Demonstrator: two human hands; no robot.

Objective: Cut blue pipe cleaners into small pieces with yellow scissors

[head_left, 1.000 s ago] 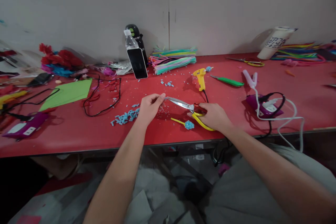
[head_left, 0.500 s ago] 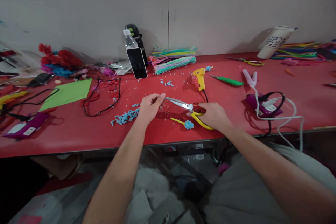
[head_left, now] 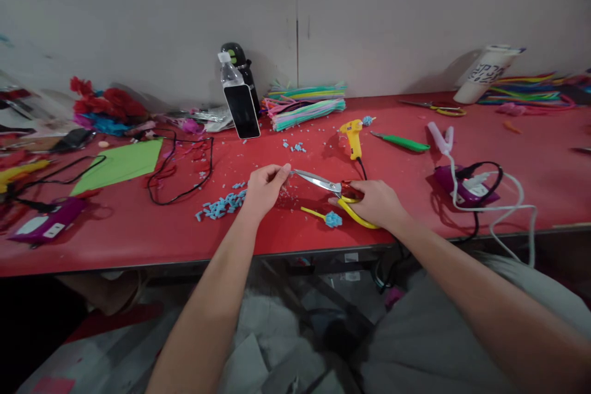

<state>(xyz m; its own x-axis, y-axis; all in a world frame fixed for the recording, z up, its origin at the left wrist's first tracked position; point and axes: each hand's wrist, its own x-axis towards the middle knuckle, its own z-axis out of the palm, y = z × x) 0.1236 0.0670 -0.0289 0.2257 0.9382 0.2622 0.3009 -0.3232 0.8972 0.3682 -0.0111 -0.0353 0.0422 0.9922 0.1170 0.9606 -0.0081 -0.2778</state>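
My right hand (head_left: 376,203) grips the yellow handles of a pair of scissors (head_left: 325,186), whose steel blades point left toward my left hand (head_left: 264,186). My left hand is pinched shut at the blade tips on something too small to make out. A pile of short blue cut pieces (head_left: 220,205) lies just left of my left hand. Between my hands, near the table's front edge, lies a yellow stem with a blue fluffy tip (head_left: 324,217).
On the red table (head_left: 138,228) lie a yellow glue gun (head_left: 352,137), a green-handled tool (head_left: 401,143), a bundle of coloured pipe cleaners (head_left: 305,108), a phone leaning on bottles (head_left: 241,109), green paper (head_left: 120,163), black cable (head_left: 180,166), purple power strips (head_left: 464,188) and white cord.
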